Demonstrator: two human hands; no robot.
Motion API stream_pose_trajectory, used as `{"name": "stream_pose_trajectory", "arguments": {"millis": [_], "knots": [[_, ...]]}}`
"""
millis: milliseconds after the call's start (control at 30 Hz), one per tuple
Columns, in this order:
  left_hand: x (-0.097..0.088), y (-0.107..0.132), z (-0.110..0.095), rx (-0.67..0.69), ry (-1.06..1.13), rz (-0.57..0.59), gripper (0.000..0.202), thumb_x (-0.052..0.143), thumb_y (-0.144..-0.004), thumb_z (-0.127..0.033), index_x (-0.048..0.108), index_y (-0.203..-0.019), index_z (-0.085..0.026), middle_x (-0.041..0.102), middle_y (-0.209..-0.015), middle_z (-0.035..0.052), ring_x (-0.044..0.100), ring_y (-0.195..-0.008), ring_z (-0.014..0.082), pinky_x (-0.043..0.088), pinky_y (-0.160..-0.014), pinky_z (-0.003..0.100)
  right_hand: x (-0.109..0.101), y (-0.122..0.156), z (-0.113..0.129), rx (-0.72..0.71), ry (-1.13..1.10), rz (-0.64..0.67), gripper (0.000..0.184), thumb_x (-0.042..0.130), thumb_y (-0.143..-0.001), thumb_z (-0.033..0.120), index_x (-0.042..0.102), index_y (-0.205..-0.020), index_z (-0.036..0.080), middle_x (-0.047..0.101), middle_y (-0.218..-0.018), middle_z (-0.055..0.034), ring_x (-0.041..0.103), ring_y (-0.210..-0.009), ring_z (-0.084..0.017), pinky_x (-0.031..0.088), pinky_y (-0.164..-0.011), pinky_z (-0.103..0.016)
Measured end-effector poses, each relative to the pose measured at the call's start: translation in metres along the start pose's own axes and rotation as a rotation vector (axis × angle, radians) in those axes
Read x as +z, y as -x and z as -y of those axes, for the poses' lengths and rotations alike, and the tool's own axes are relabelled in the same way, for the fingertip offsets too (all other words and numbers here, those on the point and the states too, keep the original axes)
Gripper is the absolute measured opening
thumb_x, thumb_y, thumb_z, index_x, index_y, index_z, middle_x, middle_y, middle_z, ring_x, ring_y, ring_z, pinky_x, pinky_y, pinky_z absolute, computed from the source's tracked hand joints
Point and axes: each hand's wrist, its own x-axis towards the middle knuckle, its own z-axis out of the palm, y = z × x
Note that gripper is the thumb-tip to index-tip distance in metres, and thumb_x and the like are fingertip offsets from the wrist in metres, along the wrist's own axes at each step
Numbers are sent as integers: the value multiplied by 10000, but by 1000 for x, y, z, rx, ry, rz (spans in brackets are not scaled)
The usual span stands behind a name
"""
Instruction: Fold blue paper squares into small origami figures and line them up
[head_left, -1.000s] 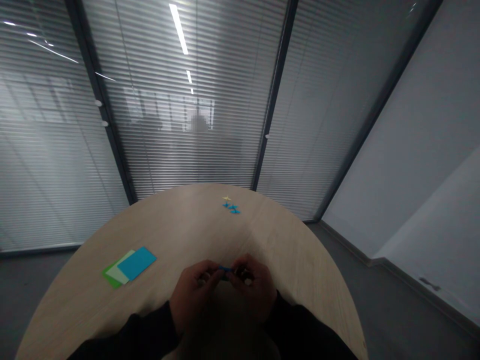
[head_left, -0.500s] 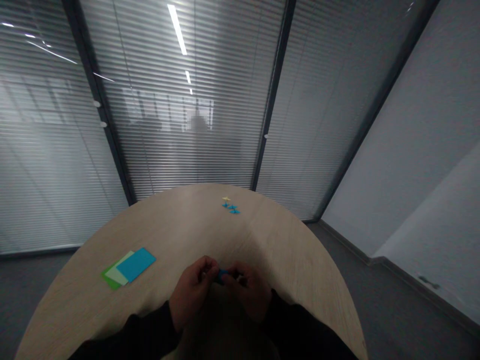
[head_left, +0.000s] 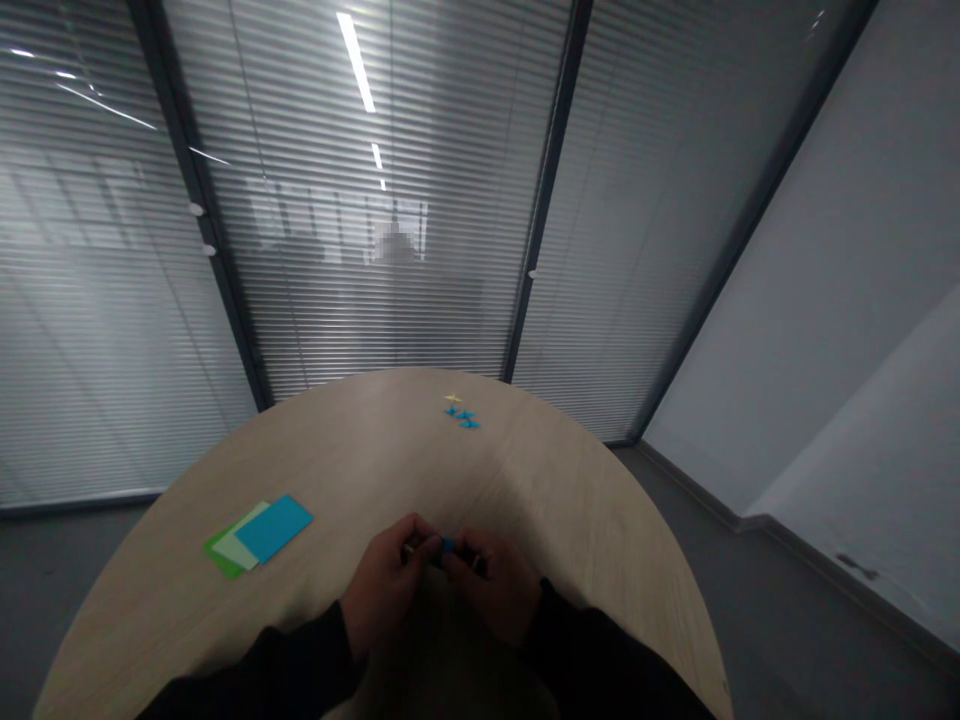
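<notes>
Blue folded paper (head_left: 448, 545) sits pinched between left hand (head_left: 384, 585) and right hand (head_left: 495, 588), both closed on it. Stacked paper sheets (head_left: 274, 528) lie near the left hand.

The left hand (head_left: 382, 588) and right hand (head_left: 495, 590) curl inward, fingertips (head_left: 429, 546) pinching close together.

Blue paper (head_left: 448, 545) now shows less (just a tip).
</notes>
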Motion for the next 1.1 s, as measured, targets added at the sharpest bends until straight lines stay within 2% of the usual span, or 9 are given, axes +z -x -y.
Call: {"name": "stream_pose_trajectory", "arguments": {"millis": [100,200,367,500,600,667,900,1100], "knots": [[0,0,0,2,25,28,276,515,-879,-439,599,-808,-186,660,-754,32,592,-714,201,443,-660,300,0,1,-1,-39,-6,-33,292,537,-913,400,667,-790,169,629,-678,-8,559,-632,-150,348,-576,-255],[-1,0,-1,-5,18,53,282,521,-873,-450,589,-792,-188,631,-725,16,574,-689,192,431,-639,292,1,1,1,-35,-3,-41,274,541,-907,377,671,-783,170,616,-653,-8,549,-611,-154,342,-559,-257],[0,0,-3,-6,-10,0,254,532,-842,-415,535,-706,-200,555,-632,-15,519,-623,176,391,-586,277,4,2,2,-38,-34,-58,166,615,-844,300,670,-725,198,583,-610,16,500,-574,-138,324,-531,-241],[3,2,-5,-6,3,17,247,518,-858,-412,580,-774,-188,618,-701,13,566,-673,193,422,-620,291,1,2,3,-39,-118,-22,164,592,-843,268,668,-723,186,566,-605,21,500,-571,-129,325,-527,-230],[1,2,-5,8,17,72,258,518,-870,-417,615,-847,-179,669,-778,39,600,-722,205,444,-658,303,-2,2,4,-2,-151,12,208,571,-855,306,662,-729,168,544,-599,24,494,-563,-124,329,-532,-229],[0,2,-4,20,6,88,249,514,-869,-403,613,-824,-179,673,-769,43,602,-719,206,444,-656,302,-2,2,4,14,-142,24,236,575,-857,344,652,-725,163,527,-590,27,488,-560,-121,321,-528,-228],[2,1,2,45,-91,45,133,501,-821,-249,604,-772,-181,676,-735,59,601,-698,213,427,-641,305,1,1,0,-16,-123,20,330,513,-892,401,644,-718,153,519,-605,16,483,-578,-126,316,-529,-233],[3,3,-5,-15,-53,63,302,512,-872,-450,637,-858,-176,688,-773,51,608,-679,209,443,-629,306,-2,-1,-4,-8,-255,-15,316,498,-915,387,607,-718,165,511,-616,23,491,-591,-125,345,-550,-234]]}}
